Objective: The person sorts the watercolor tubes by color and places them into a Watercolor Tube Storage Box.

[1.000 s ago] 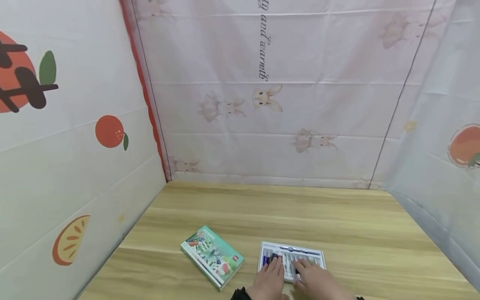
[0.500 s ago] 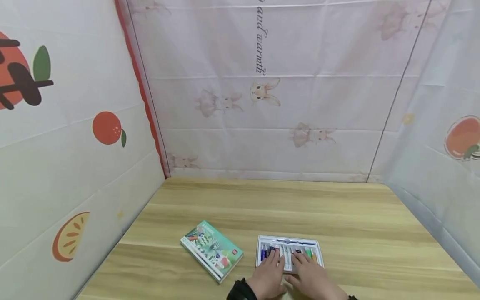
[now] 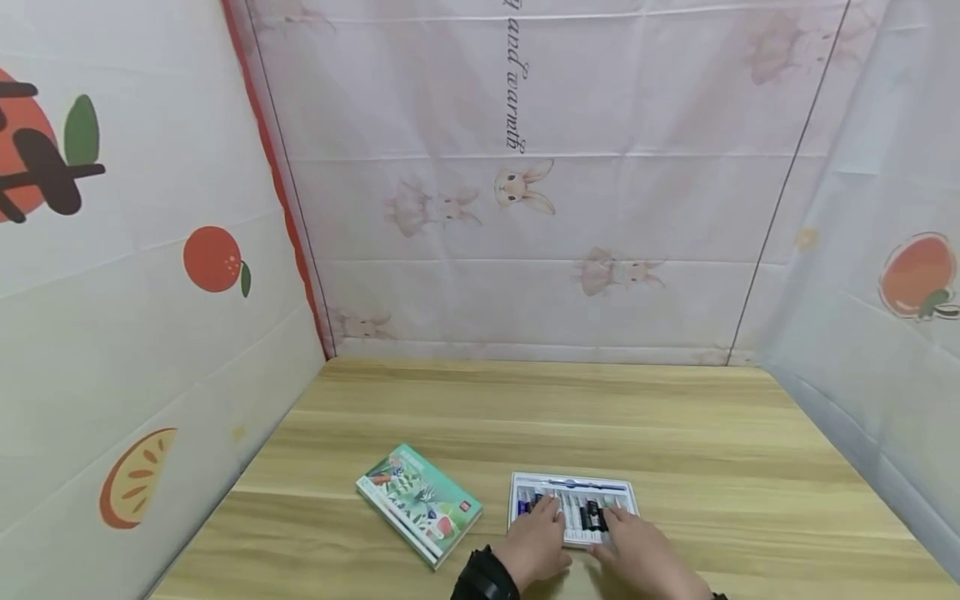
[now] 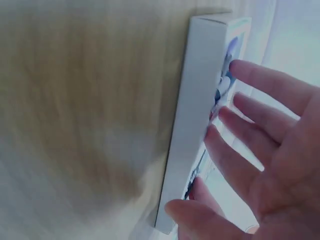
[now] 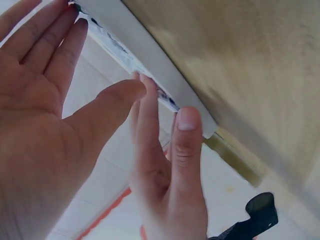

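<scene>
A shallow white box (image 3: 573, 477) lies on the table, holding a row of paint tubes (image 3: 592, 515) and a slim blue paintbrush (image 3: 585, 484) along its far side. My left hand (image 3: 534, 543) rests over the left part of the row, fingers extended onto the tubes. Over the right part lies my right hand (image 3: 639, 550), covering the tubes there. In the left wrist view, the left hand's fingers (image 4: 270, 125) spread along the box's open top, thumb near its side wall (image 4: 192, 110). The right wrist view shows the right hand (image 5: 40, 95) with straight fingers, the left hand (image 5: 167, 165) beyond it.
A green illustrated book or box (image 3: 420, 506) lies to the left of the paint set. The wooden table (image 3: 525, 408) is bounded by printed cloth at the back (image 3: 450, 308) and sides. A black band (image 3: 486, 575) circles the left wrist.
The right hand has slid slightly right over the tubes, so black tubes in the middle now show while green and orange ones are covered. The left hand stays on the left part.
</scene>
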Demonstrator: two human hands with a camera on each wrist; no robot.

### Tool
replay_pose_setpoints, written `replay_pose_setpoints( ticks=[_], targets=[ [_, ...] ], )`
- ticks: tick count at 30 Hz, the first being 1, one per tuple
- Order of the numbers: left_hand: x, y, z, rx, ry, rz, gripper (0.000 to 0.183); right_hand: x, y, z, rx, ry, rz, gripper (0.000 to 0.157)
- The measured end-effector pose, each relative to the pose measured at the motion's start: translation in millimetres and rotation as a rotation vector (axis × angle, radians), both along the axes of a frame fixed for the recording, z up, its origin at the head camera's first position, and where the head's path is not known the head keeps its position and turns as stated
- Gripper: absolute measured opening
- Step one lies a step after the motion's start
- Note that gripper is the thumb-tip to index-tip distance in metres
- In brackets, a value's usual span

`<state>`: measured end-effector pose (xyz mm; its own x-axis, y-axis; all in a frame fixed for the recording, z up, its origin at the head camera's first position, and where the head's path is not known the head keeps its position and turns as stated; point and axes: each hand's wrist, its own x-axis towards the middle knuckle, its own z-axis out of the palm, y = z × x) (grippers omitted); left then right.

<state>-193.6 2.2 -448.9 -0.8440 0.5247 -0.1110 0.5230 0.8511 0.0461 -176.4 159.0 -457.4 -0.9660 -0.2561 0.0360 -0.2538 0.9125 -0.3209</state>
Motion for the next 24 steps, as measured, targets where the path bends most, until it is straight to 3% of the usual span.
replay_pose_setpoints(
  ticks=[5,10,16,24],
  targets=[
    [-2.9,-1.2,-1.5,-0.007,-0.032,-0.017,0.060,0.5,-0.3,-0.2,0.055,0.087,0.037,0.057],
    [-2.6,5.1,1.1,-0.071,0.019,-0.013,0.062,-1.6,-1.2,0.5,0.055,0.147,0.030,0.054],
    [-5.7,7.4,3.5,-0.094,0.014,-0.027,0.066,-3.8,-1.9,1.7,0.059,0.106,0.017,0.052],
    [-1.8,-13.8,-0.4,0.022,-0.014,-0.090,0.069,-3.9,-1.5,-1.6,0.055,0.040,0.013,0.056]
  ],
)
